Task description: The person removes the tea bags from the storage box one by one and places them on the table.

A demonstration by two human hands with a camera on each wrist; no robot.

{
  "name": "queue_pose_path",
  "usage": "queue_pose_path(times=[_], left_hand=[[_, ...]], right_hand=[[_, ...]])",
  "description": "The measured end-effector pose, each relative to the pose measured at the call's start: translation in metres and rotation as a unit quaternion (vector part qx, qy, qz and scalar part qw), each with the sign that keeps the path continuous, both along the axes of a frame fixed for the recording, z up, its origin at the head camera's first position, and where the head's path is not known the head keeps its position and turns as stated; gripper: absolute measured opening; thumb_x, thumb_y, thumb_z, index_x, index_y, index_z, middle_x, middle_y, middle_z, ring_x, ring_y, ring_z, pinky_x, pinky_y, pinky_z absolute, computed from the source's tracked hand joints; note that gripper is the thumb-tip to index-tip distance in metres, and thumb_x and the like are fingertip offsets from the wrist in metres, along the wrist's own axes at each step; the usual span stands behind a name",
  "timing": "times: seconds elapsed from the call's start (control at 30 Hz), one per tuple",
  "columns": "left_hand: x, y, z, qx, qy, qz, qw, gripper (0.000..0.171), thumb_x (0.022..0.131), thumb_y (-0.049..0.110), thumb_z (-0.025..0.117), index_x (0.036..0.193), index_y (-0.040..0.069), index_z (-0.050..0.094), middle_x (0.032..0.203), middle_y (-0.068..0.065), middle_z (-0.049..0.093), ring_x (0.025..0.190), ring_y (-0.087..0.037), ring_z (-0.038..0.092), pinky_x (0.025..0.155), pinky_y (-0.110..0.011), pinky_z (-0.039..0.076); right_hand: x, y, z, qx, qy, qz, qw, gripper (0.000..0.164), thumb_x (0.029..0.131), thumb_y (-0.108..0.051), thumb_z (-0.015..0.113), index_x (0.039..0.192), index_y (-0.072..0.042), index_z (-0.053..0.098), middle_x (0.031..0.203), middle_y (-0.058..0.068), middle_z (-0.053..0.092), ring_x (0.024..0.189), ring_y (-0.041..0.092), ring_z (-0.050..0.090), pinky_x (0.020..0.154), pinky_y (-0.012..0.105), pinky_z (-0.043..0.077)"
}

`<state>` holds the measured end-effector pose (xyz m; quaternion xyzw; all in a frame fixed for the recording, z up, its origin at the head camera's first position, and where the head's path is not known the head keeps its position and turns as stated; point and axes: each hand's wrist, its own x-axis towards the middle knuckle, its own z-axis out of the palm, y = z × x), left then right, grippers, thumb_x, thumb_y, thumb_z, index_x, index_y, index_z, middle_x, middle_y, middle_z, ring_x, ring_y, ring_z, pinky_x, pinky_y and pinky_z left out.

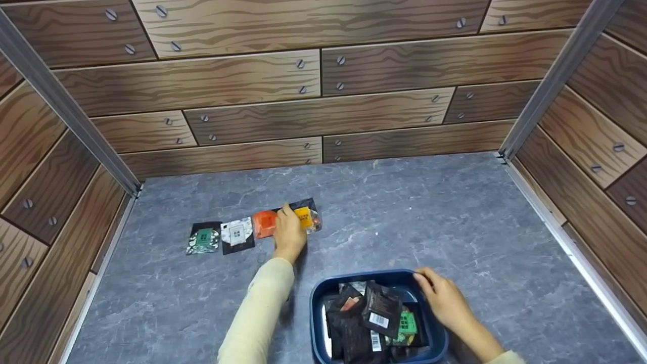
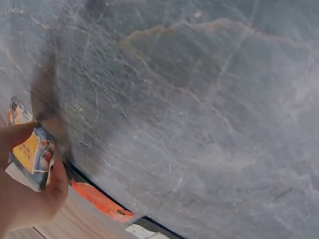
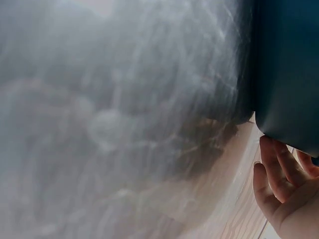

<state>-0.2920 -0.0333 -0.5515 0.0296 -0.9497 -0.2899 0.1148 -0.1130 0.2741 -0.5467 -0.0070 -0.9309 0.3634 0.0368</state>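
Yellow-labelled packet (image 1: 304, 217) — in left hand (image 1: 289, 233)

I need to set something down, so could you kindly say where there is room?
Bare: beyond the tub, from packet row to right wall; also between left wall and left sleeve. Crowded: the tub, and the row with the left hand on it.

My bin (image 3: 289, 64) is smooth plastic; my sleeve (image 1: 258, 313), matt cloth; the bench (image 1: 404, 202), marble-patterned; the walls (image 1: 252, 76), wood-grained; the posts (image 1: 546, 81), metal.
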Motion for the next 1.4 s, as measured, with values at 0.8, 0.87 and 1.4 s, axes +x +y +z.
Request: queue_pose_path(times=[0.8, 0.87, 1.4], left_hand=[[0.042, 0.039, 0.072, -0.148, 0.070, -0.343, 0.9248, 0.031, 0.090, 0.022, 0.066, 0.119, 0.013, 0.065, 0.120, -0.004, 0.063, 0.107, -0.023, 0.062, 0.080, -0.038, 0.055], [0.054, 0.047, 0.080, -0.159, 0.063, -0.381, 0.9086, 0.027, 0.093, 0.026, 0.064, 0.118, 0.016, 0.067, 0.119, -0.001, 0.065, 0.106, -0.020, 0.063, 0.079, -0.035, 0.055], [0.123, 0.091, 0.086, -0.317, 0.041, -0.544, 0.7760, 0.016, 0.092, 0.035, 0.066, 0.105, 0.029, 0.072, 0.100, 0.012, 0.069, 0.091, -0.009, 0.065, 0.070, -0.026, 0.053]], right_hand=[[0.000, -0.001, -0.002, 0.014, 0.013, 0.001, 1.000, 0.016, 0.103, -0.021, 0.053, 0.107, -0.015, 0.067, 0.087, -0.001, 0.069, 0.081, 0.020, 0.064, 0.077, 0.048, 0.052], [0.001, -0.001, -0.001, 0.014, 0.015, 0.002, 1.000, 0.017, 0.104, -0.022, 0.053, 0.107, -0.015, 0.067, 0.090, 0.001, 0.069, 0.083, 0.022, 0.065, 0.077, 0.049, 0.052], [0.000, 0.000, -0.002, 0.011, 0.009, -0.004, 1.000, 0.018, 0.104, -0.026, 0.051, 0.107, -0.017, 0.067, 0.098, 0.006, 0.072, 0.093, 0.031, 0.068, 0.080, 0.054, 0.052]])
